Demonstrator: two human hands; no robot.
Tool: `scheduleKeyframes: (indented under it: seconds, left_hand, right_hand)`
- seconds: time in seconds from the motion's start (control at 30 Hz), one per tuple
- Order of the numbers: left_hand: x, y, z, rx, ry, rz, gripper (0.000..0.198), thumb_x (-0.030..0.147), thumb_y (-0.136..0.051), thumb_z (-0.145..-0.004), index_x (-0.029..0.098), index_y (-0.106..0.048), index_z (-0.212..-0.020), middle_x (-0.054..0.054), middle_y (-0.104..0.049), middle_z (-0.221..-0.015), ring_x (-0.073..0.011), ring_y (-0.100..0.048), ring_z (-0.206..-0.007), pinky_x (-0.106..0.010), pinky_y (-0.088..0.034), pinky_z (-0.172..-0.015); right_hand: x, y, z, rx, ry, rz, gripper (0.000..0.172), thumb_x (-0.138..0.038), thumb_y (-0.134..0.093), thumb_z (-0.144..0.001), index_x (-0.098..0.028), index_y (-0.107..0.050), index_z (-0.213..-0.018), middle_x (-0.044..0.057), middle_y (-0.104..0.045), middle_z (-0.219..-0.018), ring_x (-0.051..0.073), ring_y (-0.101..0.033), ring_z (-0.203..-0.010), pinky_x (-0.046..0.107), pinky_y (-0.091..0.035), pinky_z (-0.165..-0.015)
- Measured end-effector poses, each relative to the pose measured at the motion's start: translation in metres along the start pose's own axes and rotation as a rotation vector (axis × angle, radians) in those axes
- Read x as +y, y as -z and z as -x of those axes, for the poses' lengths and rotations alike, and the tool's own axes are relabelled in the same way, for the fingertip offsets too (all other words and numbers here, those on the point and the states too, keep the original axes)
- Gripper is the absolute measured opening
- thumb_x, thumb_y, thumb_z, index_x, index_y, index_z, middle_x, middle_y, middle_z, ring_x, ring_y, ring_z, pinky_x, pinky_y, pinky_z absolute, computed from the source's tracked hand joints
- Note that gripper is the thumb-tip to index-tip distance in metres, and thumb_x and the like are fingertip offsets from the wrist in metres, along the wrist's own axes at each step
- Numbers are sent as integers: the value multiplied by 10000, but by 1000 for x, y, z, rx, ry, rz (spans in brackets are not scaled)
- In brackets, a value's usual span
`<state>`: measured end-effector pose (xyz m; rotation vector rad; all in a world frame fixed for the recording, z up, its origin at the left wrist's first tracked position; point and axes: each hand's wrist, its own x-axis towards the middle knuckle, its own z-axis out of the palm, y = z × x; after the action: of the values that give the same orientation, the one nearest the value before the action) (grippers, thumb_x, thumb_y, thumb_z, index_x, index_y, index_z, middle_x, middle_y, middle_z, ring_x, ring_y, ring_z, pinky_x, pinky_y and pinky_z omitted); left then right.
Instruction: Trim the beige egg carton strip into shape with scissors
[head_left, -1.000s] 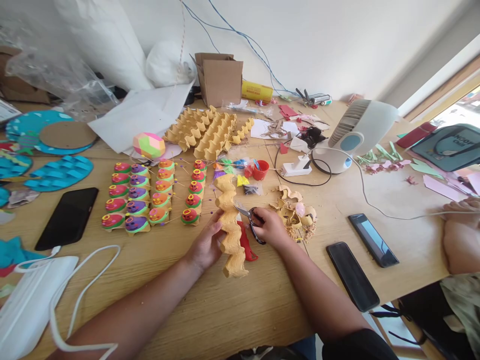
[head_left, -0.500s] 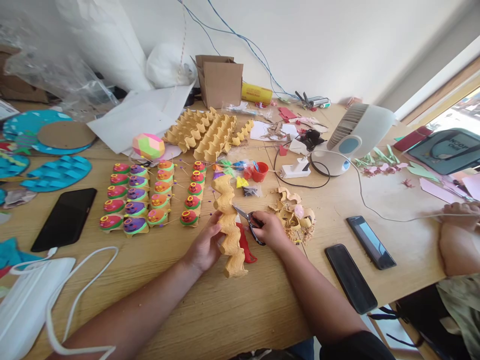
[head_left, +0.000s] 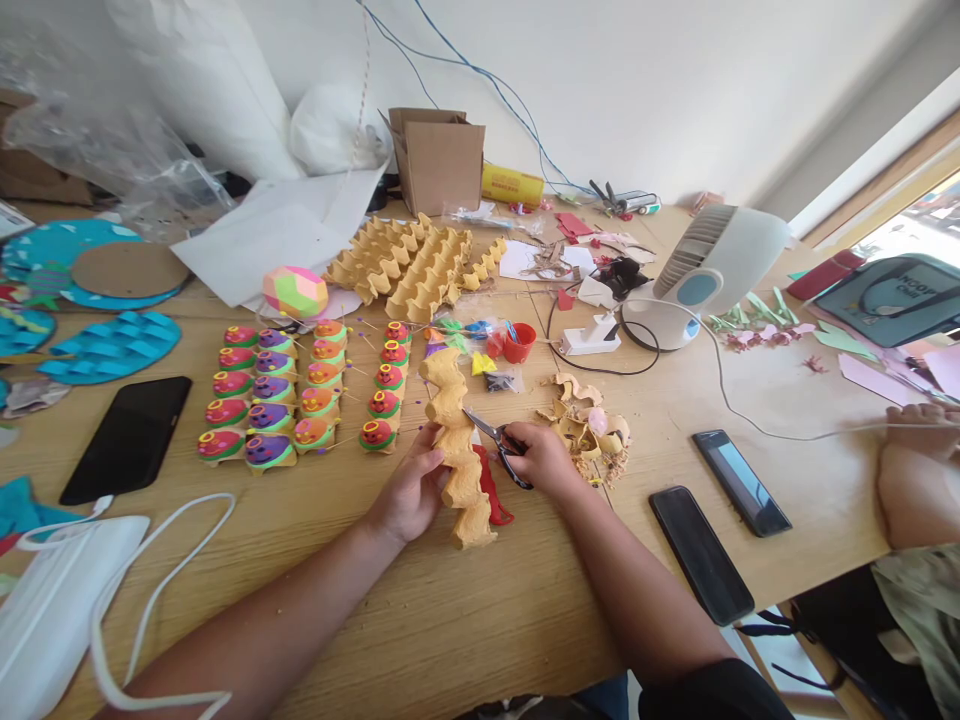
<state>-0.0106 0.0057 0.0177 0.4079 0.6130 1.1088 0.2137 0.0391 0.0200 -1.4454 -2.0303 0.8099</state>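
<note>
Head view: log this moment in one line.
left hand: holds wavy tan egg-carton strip | right hand: black-handled scissors, blades at strip edge | surface: wooden table

egg-carton strip [head_left: 457,450]: tan | scissors [head_left: 501,445]: black handles (blades silver) | cup [head_left: 520,342]: red

Only 1 piece of writing can be partly read. The dark teal bag [head_left: 892,300] at the right edge of the table [head_left: 450,620] carries white capital letters in 2 lines. The upper line looks like "NOOF" or "HOOP"; the lower line is too small to tell. The yellow box [head_left: 513,185] at the far side has red print, too blurred to read.
</note>
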Motion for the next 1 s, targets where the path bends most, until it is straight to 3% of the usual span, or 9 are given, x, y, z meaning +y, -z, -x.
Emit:
scheduleKeyframes:
  seconds: [0.63, 0.83, 1.0]
  left_hand:
    - [1, -2, -1, 6, -4, 39, 553, 289, -935, -708, 297, -701, -1209, 15, -788, -1073, -182, -737, -884, -303, -596, -746]
    - [0, 1, -1, 10, 18, 50, 527, 283, -910, -723, 309, -719, -1214, 15, -783, -1061, -187, -730, -853, -303, -594, -716]
    - [0, 2, -1, 34, 11, 62, 567, 298, -913, -711, 286, -722, -1244, -2, -787, -1085, -187, -731, -868, -296, -603, -720]
  right_hand:
    - [-2, 2, 0, 14, -30, 11, 464, -502, -707, -858, -220, -405, -648, -49, -421, -606, 112, -341, -590, 269, -228, -582]
    - [-6, 4, 3, -53, -29, -118, 450, -590, -657, -861, -228, -445, -698, -50, -438, -627, 115, -386, -600, 249, -256, -563]
    - [-7, 6, 3, -66, -32, -81, 448, -595, -630, -874, -228, -435, -709, -52, -440, -633, 117, -395, -608, 253, -264, -579]
